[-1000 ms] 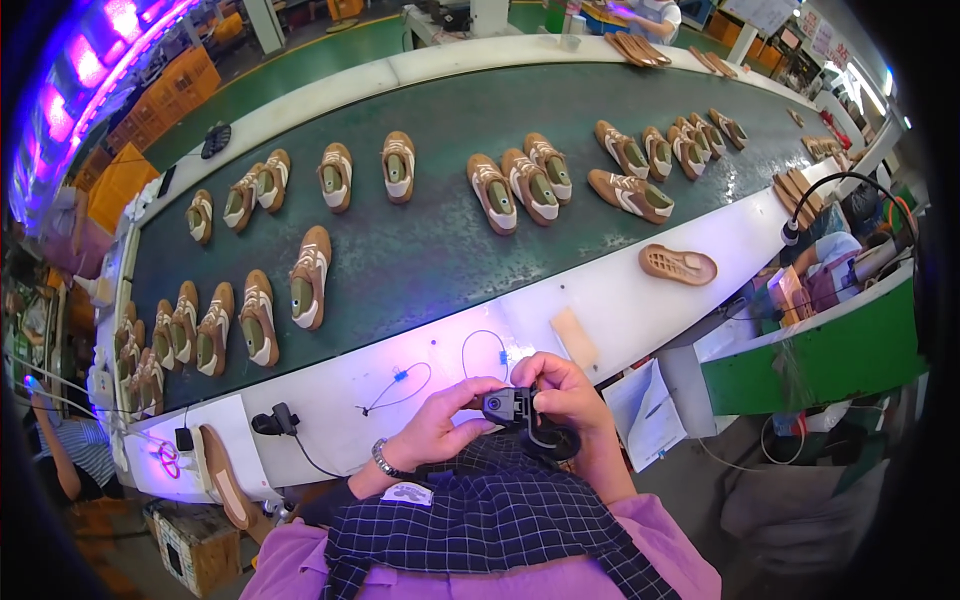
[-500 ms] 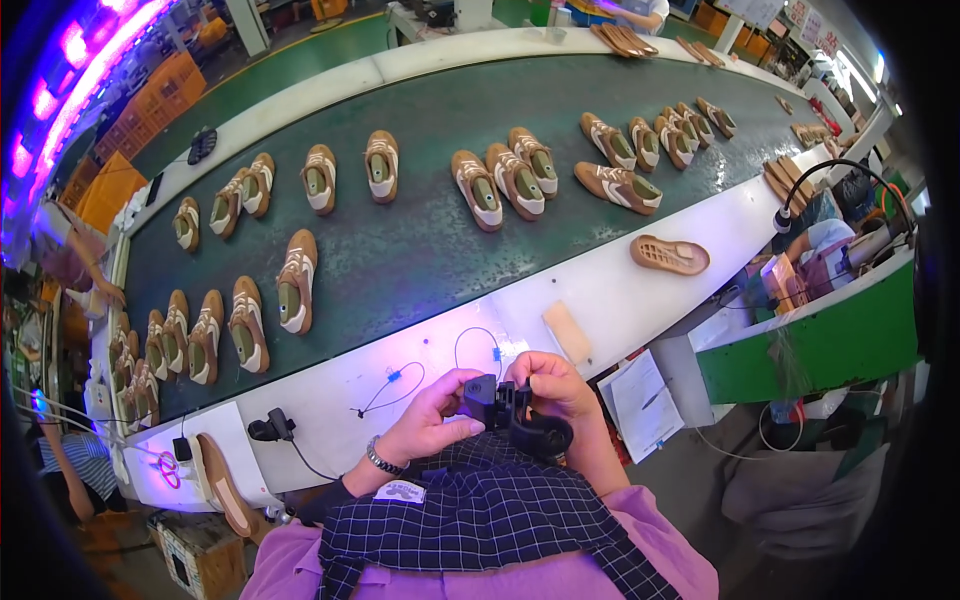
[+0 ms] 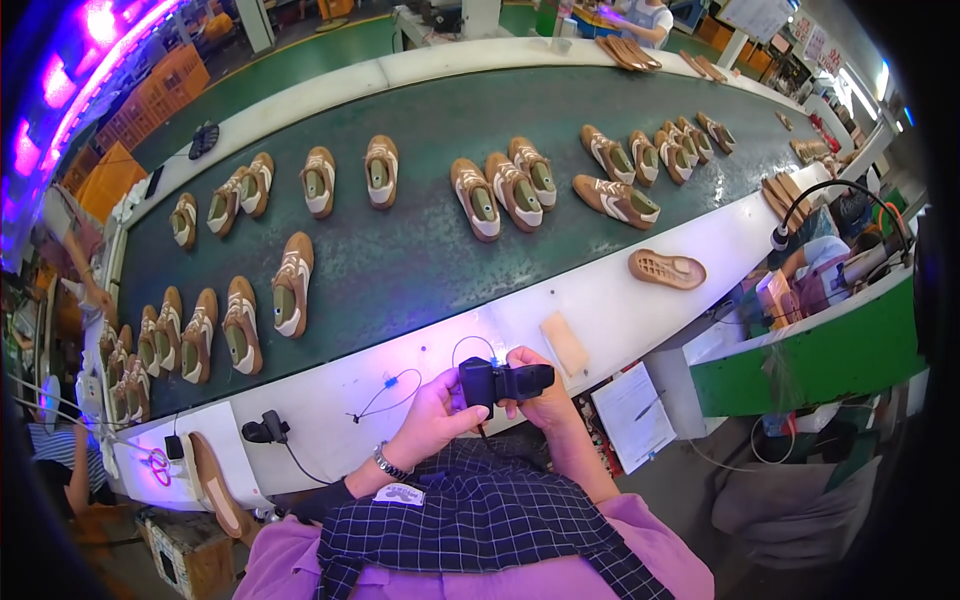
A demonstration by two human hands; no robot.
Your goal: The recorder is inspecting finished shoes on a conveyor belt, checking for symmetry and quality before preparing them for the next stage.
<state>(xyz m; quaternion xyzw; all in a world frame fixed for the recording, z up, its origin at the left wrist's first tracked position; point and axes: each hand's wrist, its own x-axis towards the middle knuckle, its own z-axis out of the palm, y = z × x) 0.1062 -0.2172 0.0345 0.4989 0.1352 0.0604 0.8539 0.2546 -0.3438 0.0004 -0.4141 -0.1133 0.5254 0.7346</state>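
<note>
Since the earlier frame, the black device (image 3: 477, 381) has been turned between the hands: its curved black band (image 3: 530, 380), which hung below towards the apron, now extends to the right and sits higher, over the bench edge. The shoes (image 3: 292, 285) show no clear change in arrangement.

Left hand (image 3: 432, 420): fingers gripping the device's boxy body, thumb on the near lower corner, the others mostly hidden behind. Right hand (image 3: 546, 406): fingers closed around the joint of body and band, some above and some below; exact contact is partly hidden. One hand apparently steadies the body while the other controls the band, a hold suited to turning one part against the other. The device is held off the bench (image 3: 620, 330), in front of the torso, presumably for close sight and free movement.

On the bench, a blue-tagged cord loop (image 3: 390, 382) lies just left of the hands. Further left rests a second black device (image 3: 266, 428), its cable trailing towards the person. A tan sheet (image 3: 566, 345) and a loose sole (image 3: 667, 268) lie to the right, apart from the hands; this spacing leaves the working spot unobstructed. Beyond, the shoes stand upright in loose rows on the green belt (image 3: 400, 270), an arrangement that probably keeps each accessible from the edge.
</note>
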